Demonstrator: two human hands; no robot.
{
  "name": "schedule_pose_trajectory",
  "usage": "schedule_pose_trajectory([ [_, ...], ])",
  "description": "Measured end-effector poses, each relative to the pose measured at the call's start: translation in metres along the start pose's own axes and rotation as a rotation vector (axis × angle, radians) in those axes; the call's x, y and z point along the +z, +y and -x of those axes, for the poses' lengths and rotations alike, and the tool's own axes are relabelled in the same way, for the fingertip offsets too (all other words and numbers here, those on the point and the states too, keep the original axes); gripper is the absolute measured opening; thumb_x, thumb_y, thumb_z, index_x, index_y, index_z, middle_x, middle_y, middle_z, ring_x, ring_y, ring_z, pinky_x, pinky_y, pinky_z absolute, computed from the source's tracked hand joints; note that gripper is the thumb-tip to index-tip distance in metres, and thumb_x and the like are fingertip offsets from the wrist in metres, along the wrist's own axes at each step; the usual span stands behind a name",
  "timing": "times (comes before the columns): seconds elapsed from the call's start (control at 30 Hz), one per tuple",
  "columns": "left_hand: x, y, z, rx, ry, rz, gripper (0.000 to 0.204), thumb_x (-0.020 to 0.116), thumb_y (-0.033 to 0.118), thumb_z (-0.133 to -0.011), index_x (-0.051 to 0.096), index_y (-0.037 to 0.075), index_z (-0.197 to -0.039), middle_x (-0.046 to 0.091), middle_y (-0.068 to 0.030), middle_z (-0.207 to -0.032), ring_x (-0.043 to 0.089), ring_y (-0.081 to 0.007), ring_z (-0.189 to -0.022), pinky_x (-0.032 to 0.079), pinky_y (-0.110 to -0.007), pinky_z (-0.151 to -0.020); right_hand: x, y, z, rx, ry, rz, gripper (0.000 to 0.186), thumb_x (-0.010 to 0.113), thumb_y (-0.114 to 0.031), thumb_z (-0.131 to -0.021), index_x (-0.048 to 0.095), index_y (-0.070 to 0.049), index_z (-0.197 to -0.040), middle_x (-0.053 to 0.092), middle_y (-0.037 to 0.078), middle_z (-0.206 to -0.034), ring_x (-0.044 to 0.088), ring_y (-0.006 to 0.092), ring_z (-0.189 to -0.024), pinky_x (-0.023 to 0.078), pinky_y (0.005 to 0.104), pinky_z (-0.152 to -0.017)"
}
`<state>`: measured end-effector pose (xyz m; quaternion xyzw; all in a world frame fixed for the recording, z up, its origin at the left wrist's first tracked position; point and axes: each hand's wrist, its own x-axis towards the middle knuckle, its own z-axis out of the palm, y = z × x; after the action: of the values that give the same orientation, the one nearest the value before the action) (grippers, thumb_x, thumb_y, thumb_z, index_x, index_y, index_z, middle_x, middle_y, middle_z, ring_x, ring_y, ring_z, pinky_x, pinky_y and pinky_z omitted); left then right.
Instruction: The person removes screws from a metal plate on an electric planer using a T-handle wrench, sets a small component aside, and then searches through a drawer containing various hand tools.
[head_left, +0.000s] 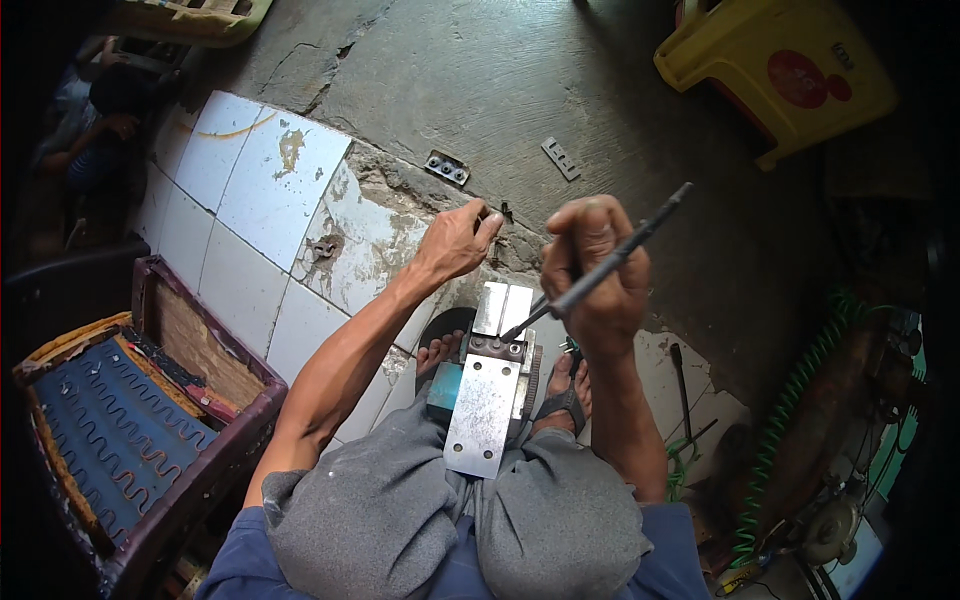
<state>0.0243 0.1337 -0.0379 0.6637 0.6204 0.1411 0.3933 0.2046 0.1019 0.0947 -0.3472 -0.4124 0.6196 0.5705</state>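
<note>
Looking straight down at someone crouched on a rough concrete floor (520, 90) with a power planer (487, 395) flipped sole-up between the knees, its flat metal base plate facing the camera. Feet in sandals sit either side of it, and the grey trouser knees crowd the near end, so the tool body is mostly hidden apart from a bit of teal casing on the left.

The right hand (597, 275) is closed round a long dark rod-like tool (610, 265) (a socket driver or hex key, can't tell which). Its tip comes down to the bolted bar across the far part of the planer, while the shaft sticks up and out to the far right.

The left hand (458, 240) hovers just beyond the planer's far end, fingers pinched nearly shut. Whether it's gripping something tiny I can't tell.

Around it: two small metal plates (447, 167) with holes lie on the concrete further off, the second further right. Chipped white tiles (260, 190) spread to the left, with a stripped seat frame (120, 420) showing zigzag springs at near left. A yellow plastic stool (775, 65) sits far right, and a green coiled hose (790, 420) runs down the right side beside a dark loose tool (680, 385) on the floor.
</note>
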Motion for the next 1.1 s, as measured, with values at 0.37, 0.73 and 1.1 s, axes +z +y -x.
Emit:
schedule_pose_trajectory([
  [0.37,-0.072,0.052,0.033,0.587,0.051,0.785,0.071,0.067,0.022,-0.077,0.047,0.01,-0.145,0.056,-0.0123,-0.138,0.055,-0.0287,-0.126,0.047,-0.047,-0.105,0.014,0.051,-0.019,0.032,-0.158,0.119,0.032,0.041,-0.029,-0.11,0.06,-0.006,-0.1,0.045,-0.007,-0.06,0.042,0.002,-0.05,0.033,0.0209,-0.042],
  [0.73,-0.103,0.092,-0.009,1.116,0.252,0.09,0.033,0.061,0.021,-0.092,0.06,0.005,-0.063,0.066,-0.0135,-0.078,0.072,-0.0327,-0.099,0.051,-0.054,-0.104,0.017,0.069,-0.026,0.069,-0.246,0.41,0.037,0.043,-0.033,-0.105,0.063,-0.006,-0.09,0.06,0.002,-0.075,0.062,0.0097,-0.069,0.051,0.0285,-0.057],
  [1.1,-0.085,0.116,-0.022,1.116,0.163,0.283,0.041,0.051,0.008,-0.088,0.045,0.008,-0.048,0.043,-0.0032,-0.047,0.04,-0.0172,-0.046,0.042,-0.035,-0.056,0.014,0.063,-0.026,-0.023,-0.305,0.232,0.004,0.057,-0.007,-0.099,0.058,-0.005,-0.096,0.058,0.0,-0.091,0.058,0.0055,-0.075,0.05,0.0219,-0.061],
])
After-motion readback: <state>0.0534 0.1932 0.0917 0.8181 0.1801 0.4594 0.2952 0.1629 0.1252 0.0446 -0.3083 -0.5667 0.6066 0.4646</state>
